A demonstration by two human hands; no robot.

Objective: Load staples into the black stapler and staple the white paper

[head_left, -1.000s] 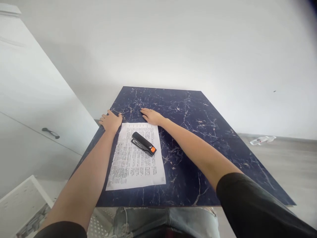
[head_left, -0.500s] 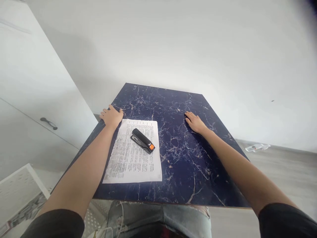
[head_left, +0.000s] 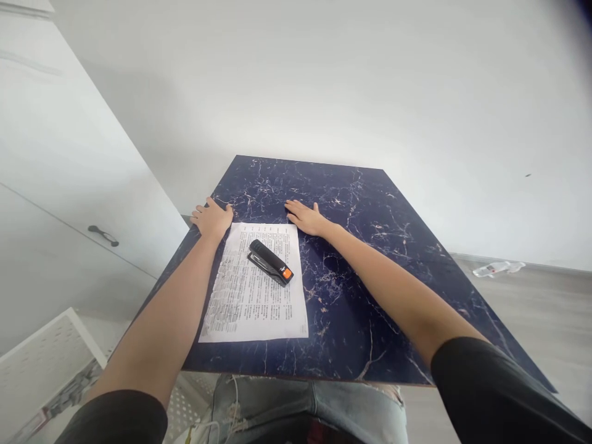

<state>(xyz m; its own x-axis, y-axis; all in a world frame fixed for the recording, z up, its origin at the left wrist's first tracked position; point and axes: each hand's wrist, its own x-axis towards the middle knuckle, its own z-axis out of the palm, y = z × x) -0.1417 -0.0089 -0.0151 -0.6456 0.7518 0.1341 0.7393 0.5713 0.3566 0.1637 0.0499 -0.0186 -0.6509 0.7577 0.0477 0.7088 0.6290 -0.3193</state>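
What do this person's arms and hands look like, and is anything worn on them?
Both arms are bare from the fingers up past the elbow, with short black sleeves covering the upper arms. The left hand and right hand are bare too: no gloves, and no rings, watch or bracelets show. Faded, frayed blue jeans appear at the lower edge.

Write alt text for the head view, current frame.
Both hands lie flat on a dark blue marbled table: left hand at its left edge, right hand beside the far corner of a printed sheet with a black stapler on it.
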